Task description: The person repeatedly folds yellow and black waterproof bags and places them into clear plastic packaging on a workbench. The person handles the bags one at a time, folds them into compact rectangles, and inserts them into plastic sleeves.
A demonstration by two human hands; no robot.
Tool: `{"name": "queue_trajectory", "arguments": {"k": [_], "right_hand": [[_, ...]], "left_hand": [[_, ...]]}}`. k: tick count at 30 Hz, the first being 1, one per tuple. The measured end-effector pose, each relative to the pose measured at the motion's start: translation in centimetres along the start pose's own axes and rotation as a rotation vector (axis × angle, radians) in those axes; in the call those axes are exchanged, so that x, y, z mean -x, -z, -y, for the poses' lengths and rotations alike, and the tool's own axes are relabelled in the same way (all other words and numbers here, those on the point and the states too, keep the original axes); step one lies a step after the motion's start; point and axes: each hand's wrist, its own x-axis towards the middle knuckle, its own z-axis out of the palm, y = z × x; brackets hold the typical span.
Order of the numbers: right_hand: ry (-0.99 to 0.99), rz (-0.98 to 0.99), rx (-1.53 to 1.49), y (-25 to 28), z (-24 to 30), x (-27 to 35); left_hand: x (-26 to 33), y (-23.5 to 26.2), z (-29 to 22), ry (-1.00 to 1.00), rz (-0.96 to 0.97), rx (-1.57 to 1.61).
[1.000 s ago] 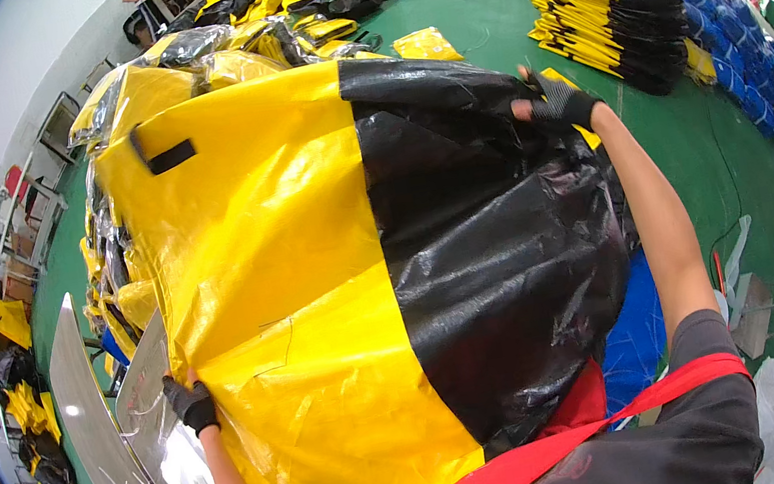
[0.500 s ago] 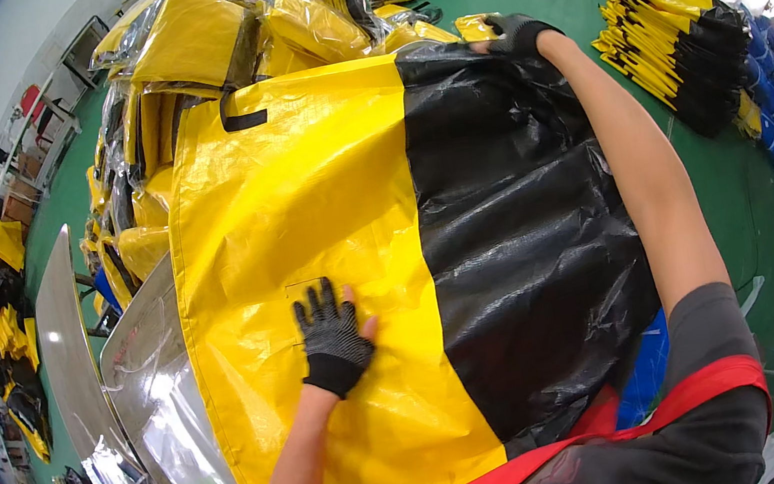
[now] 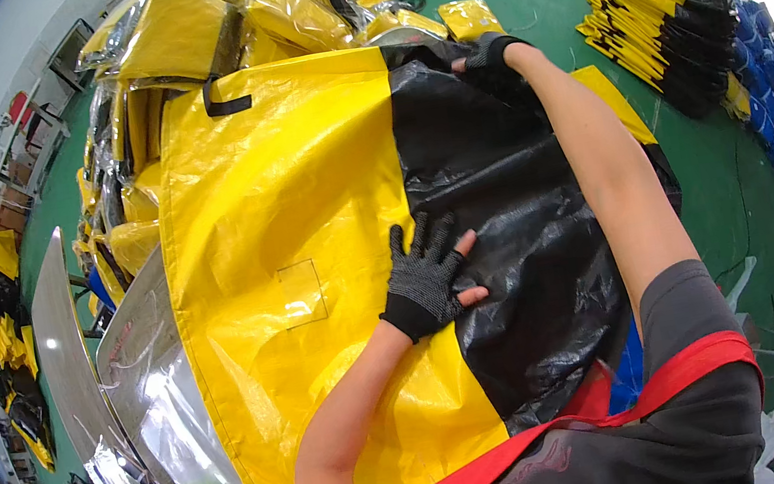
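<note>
Yellow-and-black sheet (image 3: 297, 185) under both hands

Sheet spread in front of the wearer; seam (image 3: 397, 139) runs near to far, long axis unclear. Left hand (image 3: 425, 278) released, fingers splayed on seam. Right hand (image 3: 486, 62) nearer the far edge, on black half; can't tell if grasping. Far left: clear plastic bags (image 3: 177, 32) holding folded yellow-and-black pieces.

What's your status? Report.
Left hand spread on yellow-black sheet, where colours meet. Right hand at its far black edge. Sheet wrinkled. Wrapped packages piled beyond.

Obstacle beyond the sheet (image 3: 266, 180): bagged pile (image 3: 177, 37)
</note>
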Motion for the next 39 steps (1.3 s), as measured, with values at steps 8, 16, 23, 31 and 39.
{"name": "queue_trajectory", "arguments": {"k": [8, 16, 23, 31, 39], "right_hand": [[0.226, -0.203, -0.029, 8.3, -12.9, 19.9], [-0.981, -0.062, -2.414, 1.4, 7.9, 42.8], [-0.866, -0.254, -1.489, 2.3, 12.9, 44.2], [-0.683, -0.041, -0.421, 9.3, 5.7, 49.0], [0.213, -0.188, 0.177, 15.0, 11.3, 43.4]], "left_hand": [[1.1, -1.2, 1.8, 0.084, -0.151, -0.018], [1.0, -1.4, 1.8, 0.051, -0.23, 0.028], [0.7, -2.3, 2.8, -0.013, -0.233, -0.022], [0.2, -2.4, 1.0, 0.186, -0.209, -0.213], [0.6, -1.1, 1.1, 0.173, -0.13, -0.161]]}}
